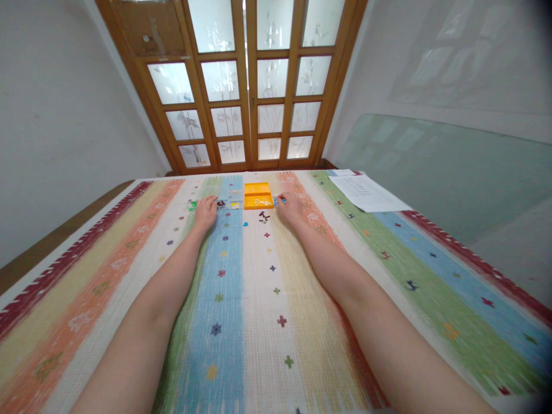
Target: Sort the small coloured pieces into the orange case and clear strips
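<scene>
One orange box (256,188) sits between left hand (206,213) and right hand (292,207), grips unclear.

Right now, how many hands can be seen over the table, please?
2. The left hand is between some green pieces and some dark pieces; the right hand is just right of the orange box. No other hand shows.

Hands (206,213) flanking orange box (256,188), perhaps white pieces (262,201)
</scene>
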The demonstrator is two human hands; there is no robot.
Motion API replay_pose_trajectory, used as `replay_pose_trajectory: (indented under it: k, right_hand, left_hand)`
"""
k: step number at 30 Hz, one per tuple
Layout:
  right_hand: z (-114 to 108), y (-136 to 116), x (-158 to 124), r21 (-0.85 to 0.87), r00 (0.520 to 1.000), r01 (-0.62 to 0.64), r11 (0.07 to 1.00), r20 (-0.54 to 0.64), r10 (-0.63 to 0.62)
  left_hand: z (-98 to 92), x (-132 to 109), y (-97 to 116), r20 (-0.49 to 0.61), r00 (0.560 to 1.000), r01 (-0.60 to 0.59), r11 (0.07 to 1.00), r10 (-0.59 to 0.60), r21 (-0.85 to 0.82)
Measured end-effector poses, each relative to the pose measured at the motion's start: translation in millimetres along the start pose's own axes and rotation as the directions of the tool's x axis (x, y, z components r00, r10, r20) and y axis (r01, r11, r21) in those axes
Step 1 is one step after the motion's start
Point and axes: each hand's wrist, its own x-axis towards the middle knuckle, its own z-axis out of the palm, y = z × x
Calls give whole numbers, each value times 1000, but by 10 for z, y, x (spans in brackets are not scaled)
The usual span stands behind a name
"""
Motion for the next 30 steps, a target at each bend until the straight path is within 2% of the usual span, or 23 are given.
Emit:
replay_pose_trajectory:
  k: [2,5,10,13,15,23,30]
  right_hand:
    - [-19,-89,-22,29,994,94,995,47,-95]
    - [-34,-282,-89,82,955,256,963,135,-266]
    - [6,-677,-287,155,819,483,862,267,-507]
    - [41,-844,-409,169,736,569,805,331,-590]
    - [52,-903,-468,167,701,605,779,354,-620]
    - [34,-976,-529,190,659,631,752,379,-649]
    - [22,-999,-545,194,649,644,740,374,-663]
  left_hand:
    - [-5,-4,16,3,1000,-4,1000,4,-3]
    - [-16,-4,50,9,1000,0,1000,0,-1]
    - [-27,-13,96,10,1000,5,1000,-5,14]
    - [-20,-21,100,7,1000,5,1000,-5,26]
    - [-9,-23,92,9,1000,7,1000,-8,30]
    - [20,-18,87,36,999,22,1000,-23,10]
    - [31,-38,142,45,999,-17,1000,17,13]
